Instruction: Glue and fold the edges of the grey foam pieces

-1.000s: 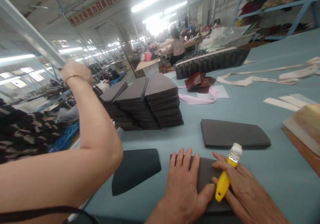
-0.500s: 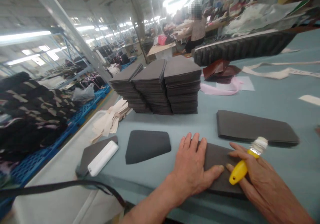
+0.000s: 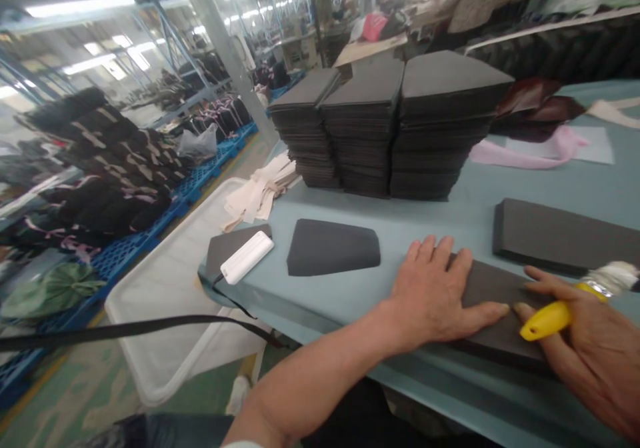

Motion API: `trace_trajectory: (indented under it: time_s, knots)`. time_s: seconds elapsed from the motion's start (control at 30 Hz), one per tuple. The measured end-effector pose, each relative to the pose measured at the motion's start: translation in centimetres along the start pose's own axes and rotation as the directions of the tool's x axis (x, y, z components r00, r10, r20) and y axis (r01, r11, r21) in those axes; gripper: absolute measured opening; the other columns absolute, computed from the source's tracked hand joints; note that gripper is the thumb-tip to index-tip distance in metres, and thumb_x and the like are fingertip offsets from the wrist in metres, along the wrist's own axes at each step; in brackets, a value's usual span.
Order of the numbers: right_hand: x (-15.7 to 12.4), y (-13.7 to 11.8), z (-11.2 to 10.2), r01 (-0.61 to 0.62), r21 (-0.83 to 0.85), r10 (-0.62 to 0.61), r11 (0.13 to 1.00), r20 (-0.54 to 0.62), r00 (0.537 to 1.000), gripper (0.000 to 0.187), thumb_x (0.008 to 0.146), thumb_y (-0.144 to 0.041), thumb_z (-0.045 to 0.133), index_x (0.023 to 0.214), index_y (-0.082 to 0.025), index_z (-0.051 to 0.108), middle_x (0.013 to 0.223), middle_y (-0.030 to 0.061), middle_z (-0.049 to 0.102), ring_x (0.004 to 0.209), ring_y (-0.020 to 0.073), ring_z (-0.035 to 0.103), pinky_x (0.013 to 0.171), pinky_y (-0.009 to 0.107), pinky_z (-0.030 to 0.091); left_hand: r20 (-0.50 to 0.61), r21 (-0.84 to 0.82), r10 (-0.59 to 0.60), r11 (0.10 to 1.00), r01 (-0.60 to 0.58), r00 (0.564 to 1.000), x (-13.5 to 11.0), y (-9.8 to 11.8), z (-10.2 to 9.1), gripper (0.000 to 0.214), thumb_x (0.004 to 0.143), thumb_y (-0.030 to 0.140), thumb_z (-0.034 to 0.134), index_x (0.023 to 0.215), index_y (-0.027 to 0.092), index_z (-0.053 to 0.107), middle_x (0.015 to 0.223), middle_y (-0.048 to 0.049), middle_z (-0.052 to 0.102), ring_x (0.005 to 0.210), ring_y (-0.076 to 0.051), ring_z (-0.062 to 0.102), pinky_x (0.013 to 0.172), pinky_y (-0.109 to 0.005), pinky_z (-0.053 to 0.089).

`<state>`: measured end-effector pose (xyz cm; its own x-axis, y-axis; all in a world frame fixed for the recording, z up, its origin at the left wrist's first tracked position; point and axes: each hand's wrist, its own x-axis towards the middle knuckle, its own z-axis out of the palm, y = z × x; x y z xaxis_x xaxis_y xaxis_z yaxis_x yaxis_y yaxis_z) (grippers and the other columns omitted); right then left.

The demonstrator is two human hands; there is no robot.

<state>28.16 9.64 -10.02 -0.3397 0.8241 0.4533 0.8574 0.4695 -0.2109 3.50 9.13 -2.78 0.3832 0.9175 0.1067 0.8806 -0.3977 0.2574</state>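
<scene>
My left hand (image 3: 435, 295) lies flat, fingers spread, on the left end of a stack of dark grey panels (image 3: 493, 285) at the table's front edge. My right hand (image 3: 585, 341) holds a brush (image 3: 550, 320) with a yellow handle, a metal band and pale bristles, while its fingertips touch the same stack. The brush points to the right, its bristles clear of the panels. Left of my left hand lies a single dark panel (image 3: 333, 248). Behind my right hand is another low stack of dark panels (image 3: 565, 231).
Three tall piles of dark panels (image 3: 425, 128) stand at the back. A white power bank (image 3: 247, 257) with a cable lies near the left corner, beside pale fabric strips (image 3: 263, 188). Pink ribbon (image 3: 535, 155) lies at back right. A white bin (image 3: 150, 315) stands left of the table.
The camera view has swung left and down, so the table and hands sit further right in the picture. Both hands stay on the stack; the brush is still in my right hand.
</scene>
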Motion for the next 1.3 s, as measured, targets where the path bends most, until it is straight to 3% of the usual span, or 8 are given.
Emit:
trace_trajectory:
  time_s: [0.3, 0.63, 0.83, 0.97, 1.3]
  knots:
    - [0.7, -0.4, -0.3, -0.07, 0.021, 0.069, 0.997, 0.061, 0.996, 0.047, 0.104, -0.05, 0.042, 0.129, -0.015, 0.062, 0.136, 0.0249, 0.076, 0.113, 0.0415, 0.077, 0.104, 0.055, 0.061, -0.028, 0.073, 0.022, 0.997, -0.02, 0.999, 0.3, -0.2, 0.5, 0.086, 0.106, 0.078, 0.045, 0.159, 0.012, 0.053, 0.17, -0.0193, 0.052, 0.158, -0.037, 0.047, 0.135, -0.049, 0.035]
    - [1.7, -0.9, -0.8, -0.066, 0.03, 0.063, 0.997, 0.093, 0.994, 0.049, 0.104, -0.045, 0.044, 0.133, -0.009, 0.06, 0.126, 0.031, 0.076, 0.1, 0.0402, 0.076, 0.094, 0.051, 0.057, 0.015, 0.1, 0.013, 0.995, -0.014, 1.0, 0.7, -0.2, 0.3, 0.085, 0.107, 0.077, 0.043, 0.162, 0.014, 0.051, 0.17, -0.0175, 0.053, 0.157, -0.035, 0.048, 0.133, -0.048, 0.036]
    - [1.6, -1.4, -0.1, -0.042, 0.11, 0.042, 0.993, -0.005, 0.999, 0.039, 0.107, -0.043, 0.047, 0.127, -0.014, 0.063, 0.131, 0.0269, 0.077, 0.107, 0.0364, 0.077, 0.097, 0.049, 0.06, -0.002, 0.091, 0.007, 0.996, -0.007, 1.0, 0.5, -0.4, 0.3, 0.084, 0.107, 0.075, 0.045, 0.161, 0.011, 0.052, 0.171, -0.0205, 0.051, 0.16, -0.037, 0.046, 0.135, -0.051, 0.035]
    - [1.5, -1.6, 0.2, -0.03, 0.12, 0.038, 0.992, -0.071, 0.997, 0.037, 0.106, -0.044, 0.051, 0.125, -0.015, 0.065, 0.131, 0.0231, 0.078, 0.11, 0.036, 0.077, 0.099, 0.052, 0.061, -0.001, 0.06, 0.005, 0.998, -0.005, 1.0, 0.7, -0.6, 0.6, 0.085, 0.106, 0.073, 0.049, 0.163, 0.01, 0.05, 0.173, -0.0222, 0.048, 0.162, -0.04, 0.044, 0.137, -0.055, 0.033]
    - [1.5, -2.2, -0.5, -0.116, 0.233, 0.125, 0.965, -0.023, 0.992, 0.033, 0.106, -0.041, 0.055, 0.127, -0.017, 0.065, 0.141, 0.0235, 0.074, 0.128, 0.0376, 0.073, 0.111, 0.062, 0.057, 0.008, 0.058, 0.001, 0.998, -0.001, 1.0, 1.0, -0.8, 1.0, 0.083, 0.107, 0.07, 0.048, 0.166, 0.013, 0.048, 0.176, -0.0217, 0.045, 0.165, -0.039, 0.04, 0.137, -0.056, 0.033]
